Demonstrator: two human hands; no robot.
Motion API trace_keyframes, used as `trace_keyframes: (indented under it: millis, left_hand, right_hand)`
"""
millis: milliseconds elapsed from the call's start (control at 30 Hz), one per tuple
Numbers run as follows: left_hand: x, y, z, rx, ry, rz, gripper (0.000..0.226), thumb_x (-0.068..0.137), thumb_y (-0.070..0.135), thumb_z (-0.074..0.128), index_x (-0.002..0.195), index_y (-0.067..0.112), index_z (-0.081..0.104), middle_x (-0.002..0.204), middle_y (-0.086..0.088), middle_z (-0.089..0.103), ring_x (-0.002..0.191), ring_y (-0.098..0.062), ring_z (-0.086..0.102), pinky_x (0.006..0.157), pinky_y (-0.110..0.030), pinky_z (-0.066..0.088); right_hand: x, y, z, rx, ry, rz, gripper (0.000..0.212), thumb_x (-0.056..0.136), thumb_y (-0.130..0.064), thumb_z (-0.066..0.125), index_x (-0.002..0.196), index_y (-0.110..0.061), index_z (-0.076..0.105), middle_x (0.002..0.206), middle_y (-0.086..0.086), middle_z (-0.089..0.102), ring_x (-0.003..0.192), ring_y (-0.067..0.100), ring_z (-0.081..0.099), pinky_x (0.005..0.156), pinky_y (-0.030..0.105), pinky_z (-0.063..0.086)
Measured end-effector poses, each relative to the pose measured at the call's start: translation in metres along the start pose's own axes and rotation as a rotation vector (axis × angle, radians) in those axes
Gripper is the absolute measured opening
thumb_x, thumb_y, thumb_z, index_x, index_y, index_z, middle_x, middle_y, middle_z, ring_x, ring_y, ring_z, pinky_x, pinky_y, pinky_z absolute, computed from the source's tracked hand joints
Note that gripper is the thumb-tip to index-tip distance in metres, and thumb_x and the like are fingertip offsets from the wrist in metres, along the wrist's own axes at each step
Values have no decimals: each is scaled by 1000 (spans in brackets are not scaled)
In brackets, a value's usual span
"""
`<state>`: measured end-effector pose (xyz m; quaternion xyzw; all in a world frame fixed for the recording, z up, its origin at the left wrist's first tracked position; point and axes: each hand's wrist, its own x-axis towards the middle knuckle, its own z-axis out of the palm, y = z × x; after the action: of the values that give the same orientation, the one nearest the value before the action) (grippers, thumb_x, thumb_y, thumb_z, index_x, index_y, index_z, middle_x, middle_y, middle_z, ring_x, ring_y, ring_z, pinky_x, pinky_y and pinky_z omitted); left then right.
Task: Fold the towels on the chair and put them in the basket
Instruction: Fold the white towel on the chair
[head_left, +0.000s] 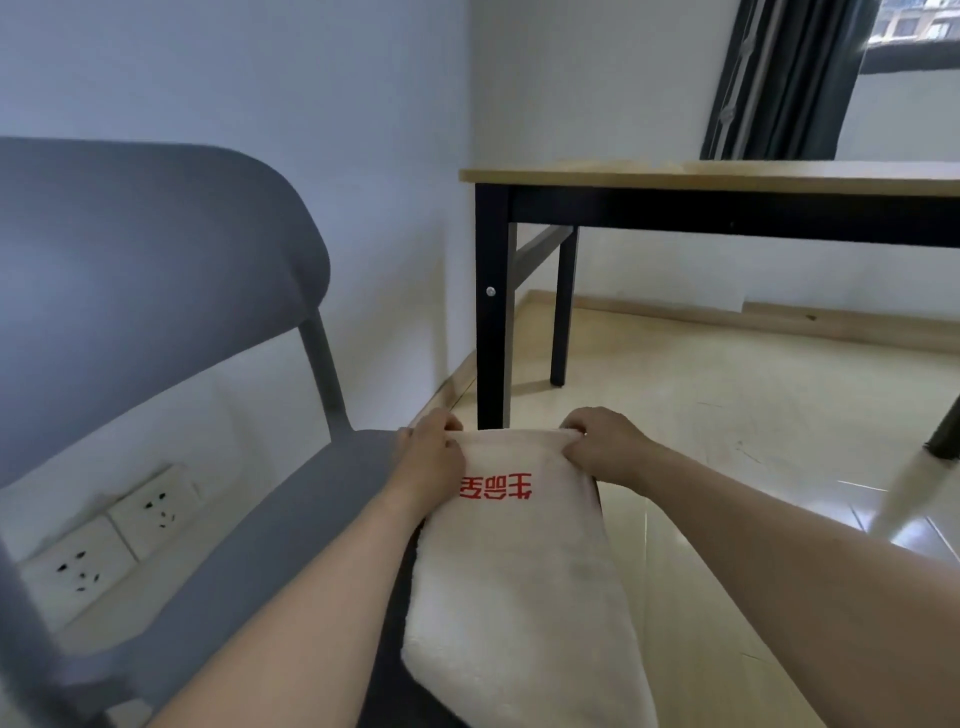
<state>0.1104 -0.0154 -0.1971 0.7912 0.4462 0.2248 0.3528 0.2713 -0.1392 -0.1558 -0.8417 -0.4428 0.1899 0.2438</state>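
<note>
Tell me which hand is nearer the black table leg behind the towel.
Left. The left hand grips the towel corner just beside the table leg; the right hand grips the other corner, farther to its right.

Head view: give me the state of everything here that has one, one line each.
towel: cream, red lettering, lying lengthwise on the seat, far edge held at both corners.
left hand: fingers curled on the towel's far left corner.
right hand: fingers pinching the far right corner.
chair: grey, upright, towel on its seat.
wall sockets: nothing plugged in.
basket: not in view.
</note>
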Motion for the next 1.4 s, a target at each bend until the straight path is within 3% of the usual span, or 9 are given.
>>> trace_keyframes:
  millis: [167, 333, 467, 667, 867, 1000, 1200, 1300, 1400]
  left_hand:
    - [2, 6, -12, 268, -144, 133, 37, 87, 18, 41, 122, 26, 51, 115, 6, 43, 118, -18, 33, 96, -33, 39]
    - [-36, 33, -30, 528, -327, 113, 13, 86, 22, 49, 98, 21, 54, 107, 1, 52, 96, -17, 53, 76, -29, 48]
    - [-89, 72, -66, 591, -426, 183, 9, 86, 13, 49, 90, 19, 54, 90, 1, 61, 81, -14, 58, 64, -25, 46]
    - [-171, 143, -149, 673, -304, 438, 13, 89, 14, 43, 89, 25, 50, 95, 4, 47, 92, -16, 48, 78, -30, 42]
    - [-250, 198, -205, 819, -113, 611, 24, 87, 8, 38, 89, 28, 50, 99, 3, 49, 92, -16, 40, 81, -30, 31]
    - [-293, 218, -224, 845, -79, 485, 21, 84, 5, 37, 90, 25, 39, 83, 6, 36, 94, -20, 33, 85, -33, 27]
    - [-329, 231, -249, 833, -174, 269, 26, 88, 13, 40, 110, 26, 37, 101, -1, 39, 103, -23, 30, 89, -39, 30]
    - [-337, 239, -257, 625, -375, 65, 30, 89, 37, 41, 117, 25, 43, 116, -3, 48, 112, -24, 41, 91, -41, 34]
    - [-337, 237, -252, 550, -545, 101, 30, 98, 30, 34, 121, 16, 47, 122, -2, 58, 116, -22, 50, 92, -33, 36]
  right_hand:
    - [1, 0, 3, -33, -7, -90, 34, 90, -7, 47, 121, -15, 58, 119, 3, 57, 103, 20, 52, 83, 25, 43]
    - [-31, -12, -4, -155, -160, -91, 15, 84, -7, 52, 88, -21, 50, 93, 0, 53, 83, 16, 50, 66, 23, 43]
    - [-89, -37, -36, -232, -242, -131, 24, 81, -4, 55, 74, -22, 41, 81, -2, 48, 67, 13, 42, 55, 19, 38]
    - [-185, -88, -124, -198, -164, -260, 17, 83, -8, 62, 83, -23, 53, 82, -3, 58, 69, 14, 54, 62, 25, 50]
    - [-278, -132, -178, -403, -88, -329, 14, 84, -16, 64, 96, -17, 71, 85, -3, 63, 72, 9, 54, 58, 16, 41]
    - [-316, -148, -189, -440, -34, -393, 9, 84, -23, 67, 77, -21, 60, 78, -5, 59, 74, 13, 56, 59, 19, 42]
    - [-350, -160, -199, -330, -47, -470, 27, 80, -40, 71, 69, -22, 56, 68, -7, 50, 62, 8, 46, 58, 21, 37]
    - [-351, -163, -197, -261, -119, -471, 20, 79, -30, 73, 90, -26, 57, 86, -5, 59, 82, 15, 58, 74, 28, 50]
    - [-347, -166, -192, -271, -232, -375, 43, 81, -24, 72, 115, -30, 48, 96, -3, 56, 91, 20, 60, 76, 30, 52]
